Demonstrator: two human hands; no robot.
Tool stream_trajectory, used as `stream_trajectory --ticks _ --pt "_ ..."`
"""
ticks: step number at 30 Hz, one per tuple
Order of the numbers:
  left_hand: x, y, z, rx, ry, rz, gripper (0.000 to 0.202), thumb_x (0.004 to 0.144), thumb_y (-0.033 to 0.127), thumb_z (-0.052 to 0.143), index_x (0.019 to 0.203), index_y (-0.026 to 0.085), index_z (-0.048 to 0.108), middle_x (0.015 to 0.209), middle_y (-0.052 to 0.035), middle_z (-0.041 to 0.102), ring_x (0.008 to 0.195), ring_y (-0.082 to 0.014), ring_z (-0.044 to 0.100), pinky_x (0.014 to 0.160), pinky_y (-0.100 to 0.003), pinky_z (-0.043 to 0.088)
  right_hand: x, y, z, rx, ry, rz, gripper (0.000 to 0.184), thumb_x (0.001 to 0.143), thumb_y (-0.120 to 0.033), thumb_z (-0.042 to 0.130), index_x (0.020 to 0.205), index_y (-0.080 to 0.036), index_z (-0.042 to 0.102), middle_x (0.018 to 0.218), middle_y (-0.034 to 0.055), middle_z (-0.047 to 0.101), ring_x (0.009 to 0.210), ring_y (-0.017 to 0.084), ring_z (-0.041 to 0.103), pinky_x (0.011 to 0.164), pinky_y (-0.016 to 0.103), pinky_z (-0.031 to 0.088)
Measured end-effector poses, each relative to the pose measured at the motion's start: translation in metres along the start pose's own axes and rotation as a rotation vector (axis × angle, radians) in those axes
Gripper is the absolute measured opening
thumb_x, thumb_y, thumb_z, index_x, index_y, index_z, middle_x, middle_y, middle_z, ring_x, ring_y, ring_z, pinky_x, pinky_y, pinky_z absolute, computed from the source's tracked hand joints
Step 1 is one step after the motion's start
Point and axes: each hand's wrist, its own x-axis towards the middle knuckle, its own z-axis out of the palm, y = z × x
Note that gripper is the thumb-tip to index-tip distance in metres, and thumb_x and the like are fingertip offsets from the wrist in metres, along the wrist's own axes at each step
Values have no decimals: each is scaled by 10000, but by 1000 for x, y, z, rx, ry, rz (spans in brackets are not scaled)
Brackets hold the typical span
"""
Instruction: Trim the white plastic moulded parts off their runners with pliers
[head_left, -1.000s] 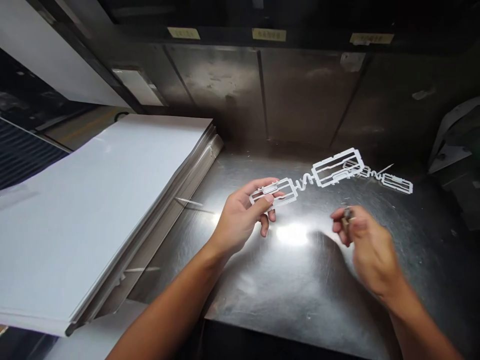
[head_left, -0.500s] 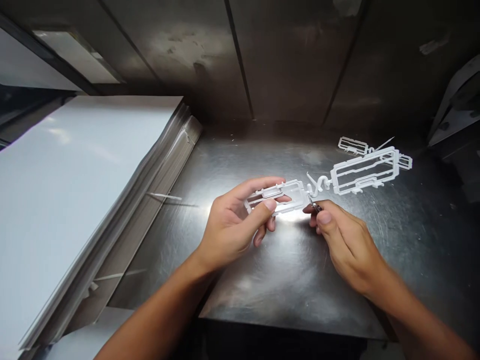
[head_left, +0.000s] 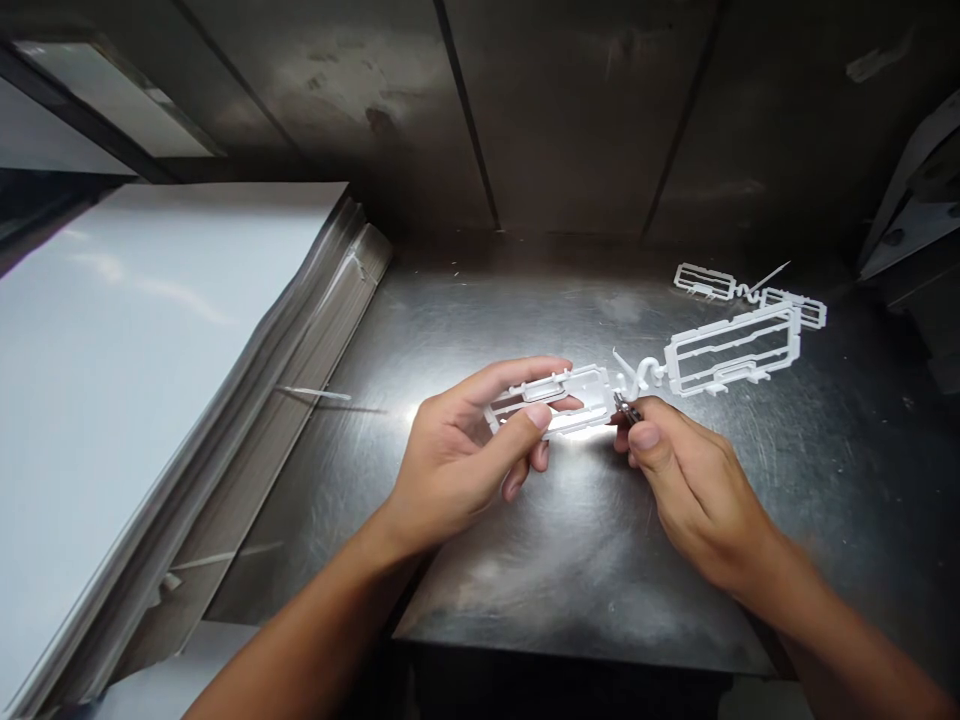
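My left hand [head_left: 457,460] is closed on the left frame of a white plastic moulding [head_left: 589,380], thumb on top and fingers beneath. This moulding has two rectangular frames joined by a curled sprue [head_left: 646,375], and its right frame [head_left: 735,350] sticks out in the air over the table. In my right hand [head_left: 697,480] is a small dark metal cutting tool, likely nippers [head_left: 624,407], mostly hidden by the fingers. The tool's jaws touch the sprue close to the left frame's right end. A similar white moulding [head_left: 705,282] lies on the table behind.
A tall stack of white sheets [head_left: 187,300] fills the left side, with a loose strip [head_left: 315,394] jutting from its edge. The steel table [head_left: 525,580] meets a metal wall [head_left: 570,120] at the back. A white object [head_left: 919,200] stands at the far right.
The tool's jaws have moved up and left against the sprue beside the left frame. The view has shifted slightly; my left hand keeps its hold.
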Motion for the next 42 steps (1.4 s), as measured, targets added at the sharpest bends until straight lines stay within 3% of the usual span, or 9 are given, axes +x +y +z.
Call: stream_trajectory --ticks 24,28,30,32,37,42 --pt "0 -4 -1 55 -44 37 302 1052 347 799 1347 281 808 1081 -79 827 596 -105 672 442 -152 523 2 0 0 -260 41 -129 447 1274 -427 368 899 -217 492 768 -24 558 616 140 517 585 286 375" --pt "5 1 -5 188 16 106 255 995 363 856 1215 233 854 1095 -78 823 840 -174 771 687 -211 642 3 8 6 -375 57 -178 480 1278 -483 330 891 -225 452 754 -23 561 563 143 510 552 296 368" --pt "8 5 -8 302 100 184 260 995 418 853 1156 214 862 1072 -82 819 949 -200 774 801 -231 633 2 12 13 -457 30 -195 501 1275 -523 309 913 -220 477 764 -12 583 563 155 540 550 311 368" --pt "9 9 -11 418 137 256 304 1028 462 806 1191 209 850 1053 -83 812 947 -206 761 815 -248 602 -1 14 22 -539 -13 -224 534 1272 -547 281 937 -205 516 769 1 600 563 168 566 543 327 360" --pt "14 7 -11 600 -119 295 300 1079 419 730 1277 215 827 1004 -50 779 812 -168 679 723 -237 475 -11 10 44 -684 -105 -320 613 1272 -539 227 963 -156 593 788 37 627 578 198 624 521 356 313" --pt "26 -9 -13 658 -294 368 326 1129 370 632 899 186 772 785 -19 648 712 -154 539 652 -273 335 -14 7 53 -767 -132 -381 629 1274 -532 234 951 -144 610 739 18 583 522 181 566 513 350 301"
